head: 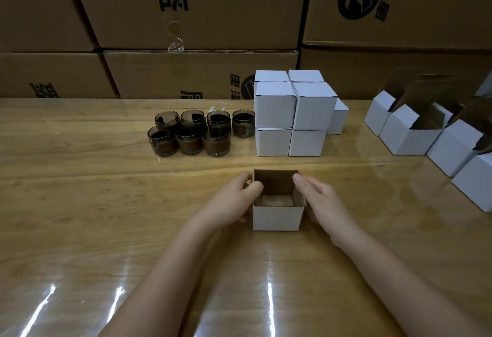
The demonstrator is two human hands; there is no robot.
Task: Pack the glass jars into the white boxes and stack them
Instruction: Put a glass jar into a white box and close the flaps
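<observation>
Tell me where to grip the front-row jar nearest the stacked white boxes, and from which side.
Grip the jar round its brown-banded wall, coming from the near side and a little from its right. It stands upright, mouth up. The neighbouring jars crowd its left and back, while its front and right look free.

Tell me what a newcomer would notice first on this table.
Front and centre, the left hand and right hand hold an open white box by its side walls. Behind it rises a stack of closed white boxes, with a cluster of dark glass jars to its left on the wooden table.
</observation>
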